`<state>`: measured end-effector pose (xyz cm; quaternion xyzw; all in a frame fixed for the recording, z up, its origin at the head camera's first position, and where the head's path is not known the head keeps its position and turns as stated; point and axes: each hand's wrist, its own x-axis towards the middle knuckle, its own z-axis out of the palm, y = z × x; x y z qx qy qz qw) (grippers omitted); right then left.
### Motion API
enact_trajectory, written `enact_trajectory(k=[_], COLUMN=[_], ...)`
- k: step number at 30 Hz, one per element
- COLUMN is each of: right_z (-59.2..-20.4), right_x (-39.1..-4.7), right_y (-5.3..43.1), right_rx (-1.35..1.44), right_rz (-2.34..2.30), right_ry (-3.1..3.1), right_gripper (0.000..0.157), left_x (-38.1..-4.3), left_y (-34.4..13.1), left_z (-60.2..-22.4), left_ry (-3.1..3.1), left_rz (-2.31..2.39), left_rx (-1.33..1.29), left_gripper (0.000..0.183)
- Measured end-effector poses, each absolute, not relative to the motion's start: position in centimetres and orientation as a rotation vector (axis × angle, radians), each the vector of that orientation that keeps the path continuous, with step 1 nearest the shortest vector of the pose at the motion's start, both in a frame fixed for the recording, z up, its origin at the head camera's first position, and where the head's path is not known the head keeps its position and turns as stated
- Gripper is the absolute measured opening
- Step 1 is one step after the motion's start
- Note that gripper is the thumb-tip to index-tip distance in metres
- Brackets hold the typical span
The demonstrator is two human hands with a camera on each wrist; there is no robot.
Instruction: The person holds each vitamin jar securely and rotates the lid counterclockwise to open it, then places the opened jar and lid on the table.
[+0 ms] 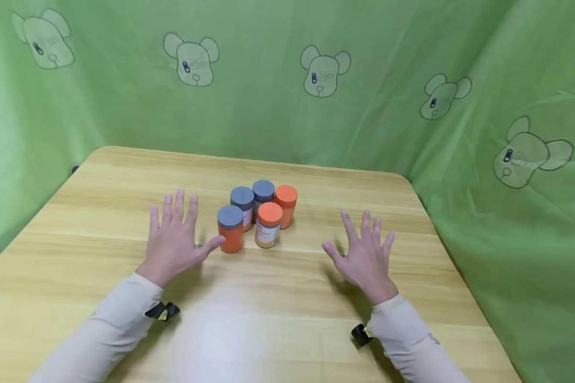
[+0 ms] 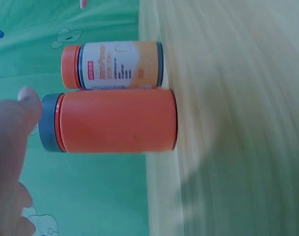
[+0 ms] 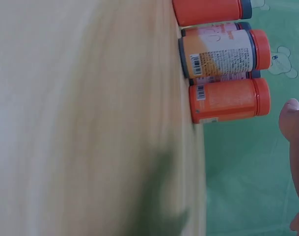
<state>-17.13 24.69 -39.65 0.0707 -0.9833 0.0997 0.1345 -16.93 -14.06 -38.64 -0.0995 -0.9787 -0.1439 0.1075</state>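
Several screw-lid jars stand upright in a close group on the table. At the front left is an orange jar with a grey lid (image 1: pixel 231 234). Beside it stands a labelled jar with an orange lid (image 1: pixel 268 232). Behind are two grey-lidded jars, one left (image 1: pixel 241 201) and one middle (image 1: pixel 263 190), and an all-orange jar (image 1: pixel 286 205) at the right. My left hand (image 1: pixel 174 239) spreads its fingers left of the group, thumb tip overlapping the front orange jar in the head view. My right hand (image 1: pixel 364 258), fingers also spread, hovers right of the jars, holding nothing.
The wooden table (image 1: pixel 278 298) has rounded far corners. A green curtain (image 1: pixel 259 122) printed with bear heads hangs behind it and along both sides. A small black device (image 1: pixel 163 311) is strapped at the left wrist, another (image 1: pixel 361 336) at the right.
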Motion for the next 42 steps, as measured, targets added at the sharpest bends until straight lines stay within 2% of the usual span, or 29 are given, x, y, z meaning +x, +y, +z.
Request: enact_trajectory(k=[8, 13, 17, 24, 33, 42], right_z=[-38.8, -38.3, -38.0, -37.7, -37.8, -38.4], right_x=[-17.9, -18.5, -18.9, -19.6, -20.8, -21.5], right_y=[23.9, 22.9, 22.1, 20.7, 19.3, 18.9], right_rx=[0.253, 0.273, 0.291, 0.343, 0.464, 0.581], right_rz=[0.318, 0.458, 0.618, 0.879, 1.068, 1.098], right_ry=[-2.839, -2.854, -2.858, -2.832, -2.787, -2.765], right_gripper=[0.085, 0.086, 0.085, 0.077, 0.056, 0.052], left_x=[-18.3, -19.3, -19.8, -20.6, -21.2, -21.1], left_y=[-12.5, -11.9, -11.3, -10.5, -10.2, -10.1], left_z=[-39.0, -39.2, -39.5, -40.0, -40.8, -41.1], left_ry=[-2.884, -2.883, -2.865, -2.855, -2.842, -2.814], left_rz=[-0.792, -1.135, -1.343, -1.476, -1.356, -1.305], left_rx=[-0.391, -0.308, -0.214, -0.136, -0.210, -0.206], left_gripper=[0.127, 0.142, 0.143, 0.124, 0.085, 0.066])
